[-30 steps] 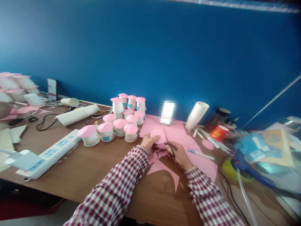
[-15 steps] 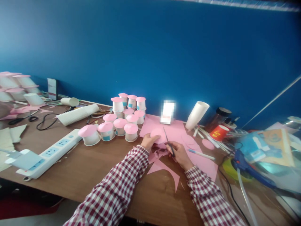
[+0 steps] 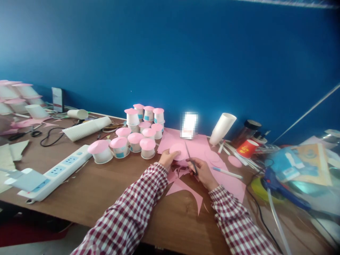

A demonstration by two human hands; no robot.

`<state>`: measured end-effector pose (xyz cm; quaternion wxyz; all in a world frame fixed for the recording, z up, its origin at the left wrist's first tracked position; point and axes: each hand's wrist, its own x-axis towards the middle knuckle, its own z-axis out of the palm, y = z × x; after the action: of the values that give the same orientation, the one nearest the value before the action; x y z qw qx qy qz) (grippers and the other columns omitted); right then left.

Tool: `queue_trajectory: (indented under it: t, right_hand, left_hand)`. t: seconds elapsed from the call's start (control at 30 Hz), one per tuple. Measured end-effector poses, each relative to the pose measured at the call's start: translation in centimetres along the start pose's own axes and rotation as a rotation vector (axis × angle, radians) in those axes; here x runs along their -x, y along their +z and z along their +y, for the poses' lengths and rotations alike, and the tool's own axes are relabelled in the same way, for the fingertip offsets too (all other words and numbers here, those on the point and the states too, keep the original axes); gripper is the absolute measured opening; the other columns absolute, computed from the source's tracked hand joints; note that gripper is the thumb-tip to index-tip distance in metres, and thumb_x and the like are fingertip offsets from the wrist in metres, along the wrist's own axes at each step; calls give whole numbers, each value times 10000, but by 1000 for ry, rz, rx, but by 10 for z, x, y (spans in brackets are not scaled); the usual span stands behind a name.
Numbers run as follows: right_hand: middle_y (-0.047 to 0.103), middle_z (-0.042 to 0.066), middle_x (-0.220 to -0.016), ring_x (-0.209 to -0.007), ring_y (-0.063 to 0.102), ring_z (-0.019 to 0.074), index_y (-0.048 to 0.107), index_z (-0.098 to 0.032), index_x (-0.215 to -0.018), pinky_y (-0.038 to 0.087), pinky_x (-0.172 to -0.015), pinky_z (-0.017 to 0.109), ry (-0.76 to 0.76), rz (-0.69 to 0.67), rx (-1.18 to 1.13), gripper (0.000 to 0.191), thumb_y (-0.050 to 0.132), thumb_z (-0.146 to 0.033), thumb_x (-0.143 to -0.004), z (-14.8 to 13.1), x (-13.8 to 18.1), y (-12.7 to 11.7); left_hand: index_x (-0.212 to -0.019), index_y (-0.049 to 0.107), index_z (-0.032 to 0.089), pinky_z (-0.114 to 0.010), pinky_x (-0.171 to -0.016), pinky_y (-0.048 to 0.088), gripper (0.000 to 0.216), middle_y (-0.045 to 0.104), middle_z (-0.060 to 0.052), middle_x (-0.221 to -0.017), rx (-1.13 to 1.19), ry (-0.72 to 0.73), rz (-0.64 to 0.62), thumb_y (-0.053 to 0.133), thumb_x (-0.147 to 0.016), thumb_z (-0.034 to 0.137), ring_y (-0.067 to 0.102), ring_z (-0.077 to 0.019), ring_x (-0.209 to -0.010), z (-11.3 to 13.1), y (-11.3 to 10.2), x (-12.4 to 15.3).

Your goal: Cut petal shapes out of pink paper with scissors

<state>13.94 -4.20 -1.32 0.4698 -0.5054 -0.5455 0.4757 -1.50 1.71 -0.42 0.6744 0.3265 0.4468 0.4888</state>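
Note:
My left hand (image 3: pixel 168 158) pinches the near-left edge of a round pink paper disc (image 3: pixel 180 150), thumb on top. In my right hand (image 3: pixel 203 173) is a pair of scissors (image 3: pixel 188 153), its blades pointing up and away along the disc's right edge. Whether the blades are biting into paper I cannot tell. Beneath both hands lie sheets of pink paper (image 3: pixel 166 139), and a curved pink offcut (image 3: pixel 186 193) rests on the wood nearer to me. A white pen (image 3: pixel 227 173) lies on the paper right of my right hand.
Paper cups with pink tops (image 3: pixel 135 138) stand in a group to the left, some stacked. A white power strip (image 3: pixel 55 172) lies on the table (image 3: pixel 114 198). A leaning stack of white cups (image 3: pixel 223 129), a red cup (image 3: pixel 247 148) and a blue glue gun (image 3: pixel 281 191) are at right.
The view has shifted very slightly. Both hands, the disc and the scissors keep nearly the same positions.

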Motion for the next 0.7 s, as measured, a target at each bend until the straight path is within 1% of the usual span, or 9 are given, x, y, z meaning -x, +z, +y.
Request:
queue_trajectory:
  t: [0.13,0.33,0.57,0.7]
  right_hand:
    - [525,-30,-568,-488,487,97,632,-153,-950,399,-451,211,4,-10,-11,350,641,-438,-746,-4,1,1]
    - [537,-29,-571,-477,496,98,631,-146,-963,384,-438,210,15,-5,-5,365,640,-438,-744,-4,1,1]
    - [549,-20,-579,-469,504,97,633,-148,-976,352,-393,188,14,4,18,378,635,-447,-744,-4,2,0]
    - [546,-18,-584,-474,496,97,634,-144,-977,383,-422,201,-2,0,42,377,623,-448,-755,-4,1,0]
  left_hand:
    - [-807,600,78,-212,-356,452,230,578,-29,-542,-9,0,-8,707,-655,213,529,-112,-417,-1,0,0]
    - [-799,598,78,-209,-348,446,208,568,-27,-553,-27,24,-22,689,-667,211,513,-102,-408,-3,-1,-1]
    - [-817,593,86,-217,-370,464,226,573,-22,-562,-22,5,-32,699,-662,212,523,-105,-420,-1,0,1]
    - [-813,595,82,-225,-363,461,224,574,-26,-561,-28,1,-21,700,-662,210,520,-108,-412,0,0,2]
